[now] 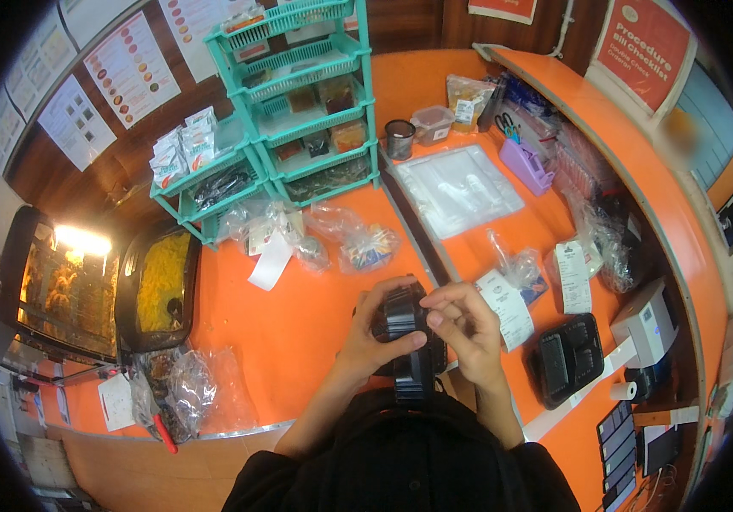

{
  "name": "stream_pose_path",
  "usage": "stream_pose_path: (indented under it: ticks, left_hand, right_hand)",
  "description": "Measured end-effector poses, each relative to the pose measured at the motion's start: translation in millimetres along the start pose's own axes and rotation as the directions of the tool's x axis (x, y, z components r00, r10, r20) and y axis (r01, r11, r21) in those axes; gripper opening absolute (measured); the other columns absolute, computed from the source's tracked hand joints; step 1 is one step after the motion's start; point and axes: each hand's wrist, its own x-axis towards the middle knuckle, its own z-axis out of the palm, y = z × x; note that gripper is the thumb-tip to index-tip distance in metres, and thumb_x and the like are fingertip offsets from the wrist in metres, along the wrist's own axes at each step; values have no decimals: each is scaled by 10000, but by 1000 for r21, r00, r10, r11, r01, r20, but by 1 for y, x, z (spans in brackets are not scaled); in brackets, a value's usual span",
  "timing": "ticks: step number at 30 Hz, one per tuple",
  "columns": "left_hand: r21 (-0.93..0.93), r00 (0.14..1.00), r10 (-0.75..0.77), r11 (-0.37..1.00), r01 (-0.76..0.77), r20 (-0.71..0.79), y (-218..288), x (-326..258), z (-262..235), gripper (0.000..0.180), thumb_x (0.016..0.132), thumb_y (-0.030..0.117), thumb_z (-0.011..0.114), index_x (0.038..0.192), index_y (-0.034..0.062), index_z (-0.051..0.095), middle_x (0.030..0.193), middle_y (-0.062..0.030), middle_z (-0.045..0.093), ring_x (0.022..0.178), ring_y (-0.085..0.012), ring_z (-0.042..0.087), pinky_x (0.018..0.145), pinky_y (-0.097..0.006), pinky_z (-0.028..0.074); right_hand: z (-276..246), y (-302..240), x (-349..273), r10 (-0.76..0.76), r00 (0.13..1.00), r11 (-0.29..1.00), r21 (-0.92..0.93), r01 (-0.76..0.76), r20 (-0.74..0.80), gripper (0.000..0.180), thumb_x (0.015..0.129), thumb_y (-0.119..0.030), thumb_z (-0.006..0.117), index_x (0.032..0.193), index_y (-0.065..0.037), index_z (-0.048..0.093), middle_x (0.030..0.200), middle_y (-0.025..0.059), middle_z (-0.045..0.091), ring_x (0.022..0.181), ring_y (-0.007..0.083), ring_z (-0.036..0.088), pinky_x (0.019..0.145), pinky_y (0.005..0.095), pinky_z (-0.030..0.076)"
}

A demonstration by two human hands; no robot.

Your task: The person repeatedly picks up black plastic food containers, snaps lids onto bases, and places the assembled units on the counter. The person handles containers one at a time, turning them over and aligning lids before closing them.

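Note:
In front of my chest, my left hand (pixel 373 334) is wrapped round black plastic food trays (pixel 401 311), seen nearly edge-on with ribbed sides. Its thumb lies across their near side. My right hand (pixel 469 328) is at their right edge, thumb and fingertips drawn together there; the exact hold is partly hidden. More black trays (pixel 564 360) with compartments lie on the counter to the right. Just beyond my right hand is a long white receipt (pixel 505 309), beside a knotted clear bag (pixel 527 275) with small packets inside.
Teal tiered baskets (pixel 311 115) stand at the back. Two filled clear bags (pixel 368 247) sit before them. A black pan of yellow food (pixel 164 282) and a lit display case (pixel 68 290) are left. Clear sheets (pixel 460 189), a purple holder (pixel 527 166) and a white printer (pixel 644 322) are right.

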Motion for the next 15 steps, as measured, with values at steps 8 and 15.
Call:
stream_pose_path:
  ticks: [8, 15]
  left_hand:
    - [75, 996, 90, 993, -90, 2, 4, -1, 2, 732, 692, 126, 804, 1339, 101, 465, 1166, -78, 436, 1154, -212, 483, 1011, -349, 388]
    - [273, 985, 172, 948, -162, -14, 3, -2, 3, 725, 683, 160, 796, 1335, 109, 484, 1162, -91, 434, 1144, -210, 466, 1003, -360, 379]
  right_hand:
    - [2, -2, -3, -34, 999, 998, -62, 33, -21, 199, 923, 25, 555, 1118, 44, 517, 993, 96, 634, 948, 115, 608, 819, 237, 473]
    - [0, 4, -4, -132, 990, 951, -287, 115, -40, 138, 908, 5, 586, 1040, 40, 568, 954, 115, 671, 928, 141, 655, 823, 259, 500]
